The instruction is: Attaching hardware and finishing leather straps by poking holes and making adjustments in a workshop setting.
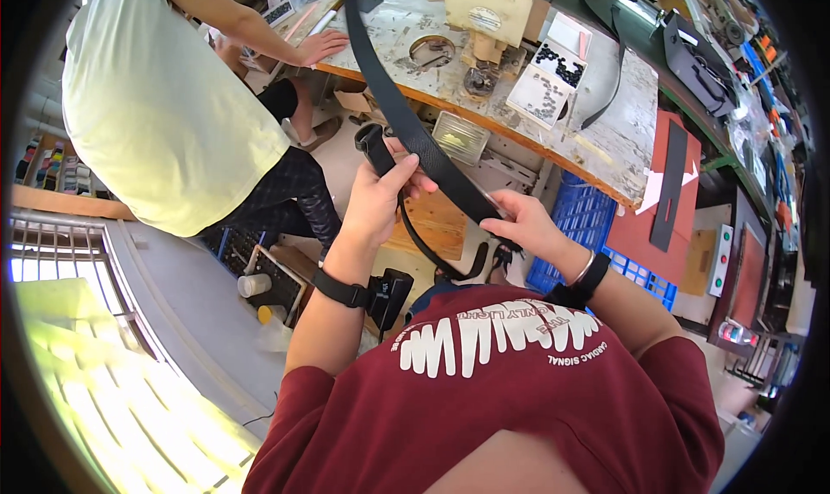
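A long black leather strap (406, 114) runs from the far end of the workbench (605, 148) down toward me, curling into a loop below my hands. My left hand (380, 196) grips the strap's folded end, thumb on top. My right hand (523, 222) pinches the strap lower down, where it bends. Both wrists wear black bands.
Another person in a pale yellow shirt (164, 105) stands at left, a hand (320, 46) resting on the bench. The bench holds a white tray of small black parts (549, 75), a tan bag (488, 6) and another black strap (618, 53). A blue crate (579, 222) sits under the bench.
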A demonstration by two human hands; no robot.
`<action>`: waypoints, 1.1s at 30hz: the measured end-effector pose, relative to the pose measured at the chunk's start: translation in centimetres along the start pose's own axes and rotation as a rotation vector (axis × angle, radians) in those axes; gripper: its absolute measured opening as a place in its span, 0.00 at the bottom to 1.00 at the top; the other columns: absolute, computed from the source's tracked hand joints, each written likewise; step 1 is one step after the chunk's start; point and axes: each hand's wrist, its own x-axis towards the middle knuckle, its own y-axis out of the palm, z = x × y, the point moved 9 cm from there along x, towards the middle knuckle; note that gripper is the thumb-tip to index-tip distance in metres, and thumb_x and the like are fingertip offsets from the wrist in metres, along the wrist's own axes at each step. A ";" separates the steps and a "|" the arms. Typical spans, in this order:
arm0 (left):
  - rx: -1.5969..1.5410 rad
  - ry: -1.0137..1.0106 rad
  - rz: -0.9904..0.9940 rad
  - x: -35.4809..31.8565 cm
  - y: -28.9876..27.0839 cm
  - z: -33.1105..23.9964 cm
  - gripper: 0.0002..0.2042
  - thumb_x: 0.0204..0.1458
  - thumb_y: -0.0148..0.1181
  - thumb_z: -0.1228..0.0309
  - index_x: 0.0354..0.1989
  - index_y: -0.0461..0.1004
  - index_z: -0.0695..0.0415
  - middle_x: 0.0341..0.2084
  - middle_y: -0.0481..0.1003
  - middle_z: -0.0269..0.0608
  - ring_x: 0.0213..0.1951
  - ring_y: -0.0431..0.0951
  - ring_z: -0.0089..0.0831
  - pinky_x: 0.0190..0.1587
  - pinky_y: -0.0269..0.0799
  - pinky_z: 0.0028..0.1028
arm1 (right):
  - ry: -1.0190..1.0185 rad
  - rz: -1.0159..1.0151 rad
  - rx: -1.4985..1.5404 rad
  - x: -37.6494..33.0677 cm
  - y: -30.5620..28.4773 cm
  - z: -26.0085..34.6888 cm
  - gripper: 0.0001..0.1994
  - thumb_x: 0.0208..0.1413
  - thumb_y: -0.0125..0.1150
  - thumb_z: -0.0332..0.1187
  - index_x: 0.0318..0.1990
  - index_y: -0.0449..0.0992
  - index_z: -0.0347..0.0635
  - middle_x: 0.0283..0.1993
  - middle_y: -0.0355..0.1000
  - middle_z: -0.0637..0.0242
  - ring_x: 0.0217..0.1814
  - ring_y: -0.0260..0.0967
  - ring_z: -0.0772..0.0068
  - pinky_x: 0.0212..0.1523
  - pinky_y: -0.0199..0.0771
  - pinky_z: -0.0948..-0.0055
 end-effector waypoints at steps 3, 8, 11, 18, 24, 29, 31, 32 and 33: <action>-0.029 0.003 -0.017 0.8 -0.4 0.0 0.05 0.50 0.50 0.74 0.34 0.64 0.60 0.23 0.72 0.38 0.24 0.74 0.24 0.24 0.62 0.18 | 0.078 0.051 0.020 -0.2 -0.9 -3.7 0.13 0.45 0.61 0.29 0.38 0.69 0.33 0.30 0.70 0.70 0.32 0.63 0.86 0.31 0.65 0.83; -0.124 0.007 -0.149 2.3 -3.6 1.0 0.04 0.50 0.52 0.72 0.30 0.65 0.55 0.24 0.71 0.35 0.24 0.71 0.22 0.25 0.61 0.19 | 0.119 0.028 -0.088 -1.0 -3.4 -2.6 0.06 0.47 0.58 0.30 0.30 0.69 0.39 0.19 0.63 0.78 0.18 0.53 0.90 0.16 0.51 0.85; -0.092 -0.033 -0.121 1.1 -2.1 1.7 0.08 0.49 0.55 0.70 0.35 0.66 0.56 0.28 0.70 0.32 0.29 0.70 0.21 0.24 0.61 0.18 | 0.142 0.071 0.012 0.3 -2.1 1.4 0.05 0.49 0.57 0.32 0.31 0.69 0.42 0.16 0.53 0.81 0.15 0.45 0.91 0.14 0.42 0.85; 0.413 -0.124 0.302 -2.8 4.6 7.9 0.10 0.44 0.61 0.73 0.35 0.70 0.62 0.23 0.69 0.27 0.24 0.65 0.15 0.28 0.63 0.18 | 0.239 0.198 0.386 5.3 1.6 3.4 0.08 0.52 0.53 0.34 0.36 0.70 0.40 0.15 0.58 0.79 0.13 0.44 0.89 0.13 0.41 0.85; 0.053 -0.140 0.034 -2.0 2.2 6.1 0.08 0.50 0.54 0.68 0.31 0.69 0.61 0.21 0.72 0.35 0.20 0.73 0.22 0.18 0.67 0.18 | -0.349 -0.197 -0.740 2.4 -2.6 8.3 0.11 0.48 0.49 0.28 0.40 0.70 0.38 0.24 0.72 0.61 0.17 0.65 0.64 0.18 0.62 0.70; 0.014 -0.119 -0.091 -1.4 0.7 6.2 0.08 0.51 0.52 0.67 0.29 0.70 0.60 0.20 0.72 0.36 0.18 0.71 0.21 0.20 0.66 0.18 | -0.391 -0.117 -1.071 -4.0 1.2 9.2 0.15 0.45 0.51 0.26 0.44 0.69 0.45 0.23 0.69 0.62 0.22 0.68 0.60 0.21 0.66 0.66; 0.036 -0.111 -0.096 -1.3 1.0 6.5 0.09 0.51 0.53 0.67 0.28 0.69 0.60 0.19 0.71 0.34 0.18 0.70 0.20 0.20 0.65 0.18 | -0.394 -0.132 -1.124 -4.0 1.5 8.6 0.16 0.45 0.52 0.26 0.44 0.68 0.45 0.22 0.68 0.63 0.22 0.68 0.61 0.20 0.66 0.67; 0.025 -0.115 -0.105 -1.4 1.0 6.7 0.08 0.51 0.54 0.67 0.29 0.69 0.60 0.20 0.72 0.35 0.18 0.70 0.20 0.20 0.65 0.18 | -0.399 -0.145 -1.172 -4.0 1.6 8.4 0.16 0.44 0.52 0.27 0.45 0.68 0.46 0.21 0.67 0.64 0.21 0.68 0.63 0.19 0.66 0.68; 0.024 -0.116 -0.100 -1.2 1.0 6.6 0.08 0.51 0.54 0.67 0.29 0.69 0.60 0.20 0.72 0.35 0.18 0.70 0.20 0.20 0.65 0.18 | -0.395 -0.149 -1.175 -4.0 1.6 8.5 0.16 0.44 0.52 0.27 0.45 0.68 0.46 0.21 0.67 0.64 0.21 0.68 0.63 0.19 0.66 0.68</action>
